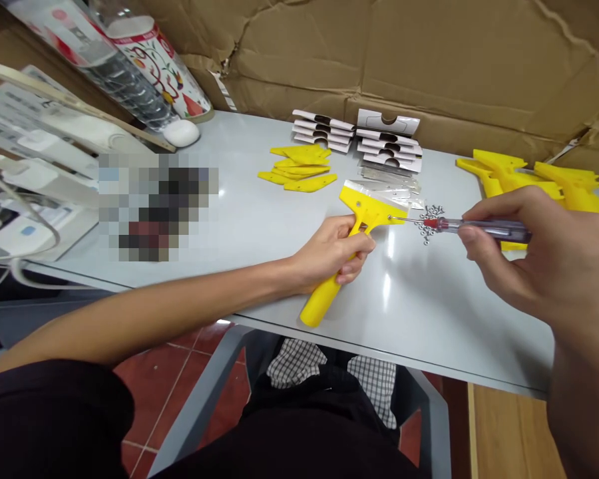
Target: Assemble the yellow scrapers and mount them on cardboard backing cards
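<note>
My left hand is wrapped round the handle of a yellow scraper, holding it tilted over the table with its wide head away from me. A thin blade edge shows along that head. My right hand grips a screwdriver with a clear dark handle and a red collar. Its tip meets the scraper head at the right-hand screw. Behind the shaft lies a small pile of screws. Loose blades lie just beyond the scraper head.
Flat yellow plates are stacked behind my left hand. White card sleeves stand further back, against cardboard. More yellow scrapers lie at the right. Bottles and white devices with cables crowd the left; a patch there is blurred.
</note>
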Available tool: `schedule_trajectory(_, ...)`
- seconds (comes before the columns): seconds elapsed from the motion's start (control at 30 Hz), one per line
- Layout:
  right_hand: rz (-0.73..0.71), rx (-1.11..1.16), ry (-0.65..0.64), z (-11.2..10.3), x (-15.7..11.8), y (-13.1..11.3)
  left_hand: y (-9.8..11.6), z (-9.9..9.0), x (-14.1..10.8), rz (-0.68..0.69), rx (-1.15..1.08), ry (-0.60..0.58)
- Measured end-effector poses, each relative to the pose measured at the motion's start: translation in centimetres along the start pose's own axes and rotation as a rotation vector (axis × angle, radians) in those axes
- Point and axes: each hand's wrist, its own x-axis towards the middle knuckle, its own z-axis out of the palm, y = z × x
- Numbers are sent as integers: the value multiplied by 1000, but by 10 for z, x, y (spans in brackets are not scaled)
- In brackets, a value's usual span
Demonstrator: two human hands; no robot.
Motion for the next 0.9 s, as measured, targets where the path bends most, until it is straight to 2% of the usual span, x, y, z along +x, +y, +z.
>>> schedule_trajectory(0.13,-34,-144,49,2,-1,2,0,0,-1,-22,57,-13)
schedule_trajectory(0.33,-24,-84,-51,-2,-2,-1,2,5,-4,-32,115,15)
schedule_trajectory(0.5,-111,-281,12,-4,-3,4,1,5,-6,-45,167,3)
schedule_trajectory(0.67,-9,-182,-100,-8,-3,2,-1,3,-6,-29,205,-24)
schedule_trajectory(0.9,-72,-308,-94,-10,-3,-1,-1,3,-6,-35,232,-16)
